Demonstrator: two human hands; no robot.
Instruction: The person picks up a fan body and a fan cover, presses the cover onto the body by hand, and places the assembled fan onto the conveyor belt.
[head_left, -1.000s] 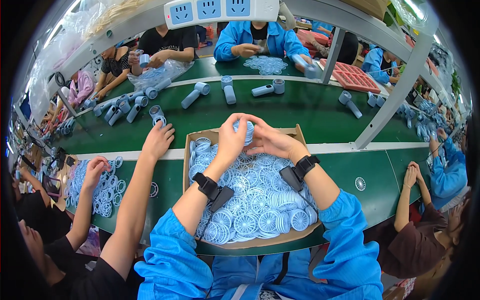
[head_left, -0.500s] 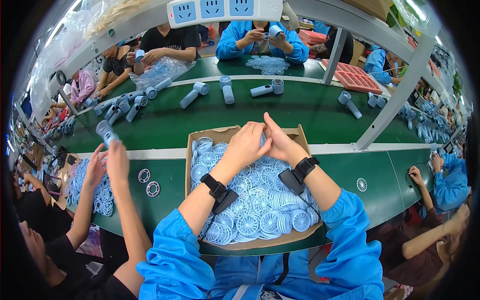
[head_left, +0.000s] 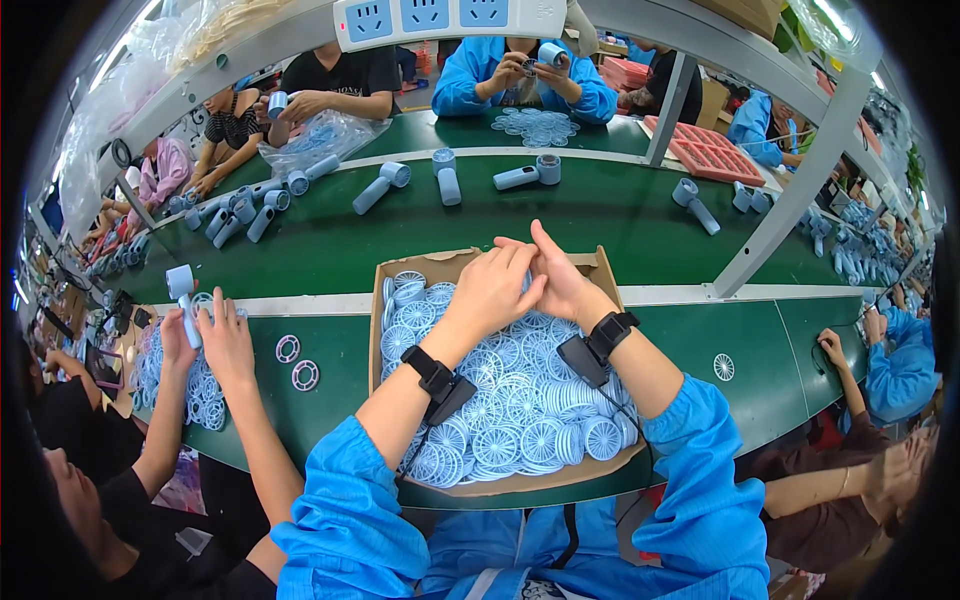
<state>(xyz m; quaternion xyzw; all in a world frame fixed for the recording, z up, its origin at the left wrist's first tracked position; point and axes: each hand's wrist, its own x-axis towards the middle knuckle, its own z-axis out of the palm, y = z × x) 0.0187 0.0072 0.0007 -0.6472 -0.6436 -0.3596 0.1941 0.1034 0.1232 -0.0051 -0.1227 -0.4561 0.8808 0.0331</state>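
Note:
My left hand [head_left: 497,285] and my right hand [head_left: 569,280] meet above the far part of an open cardboard box [head_left: 388,350]. The left fingers curl over the right ones, and the right thumb points up. A sliver of light blue shows between them; what they hold is mostly hidden. Under my hands, the box is filled with light blue round fan grilles [head_left: 497,447], spoked like wheels, some lying flat and some stacked on edge. Each wrist wears a black strap with a small black block.
Handheld fan bodies [head_left: 447,178] lie on the green belt [head_left: 480,235] behind a pale rail. At left, a co-worker's hands [head_left: 215,335] hold a fan near two pinkish rings [head_left: 305,375] and a grille pile. One pale grille [head_left: 723,367] lies at right. A power strip [head_left: 450,20] hangs overhead.
The fan bodies on the belt have shifted slightly left. The co-worker at left has lowered a fan and turned it upright. My hands have barely moved.

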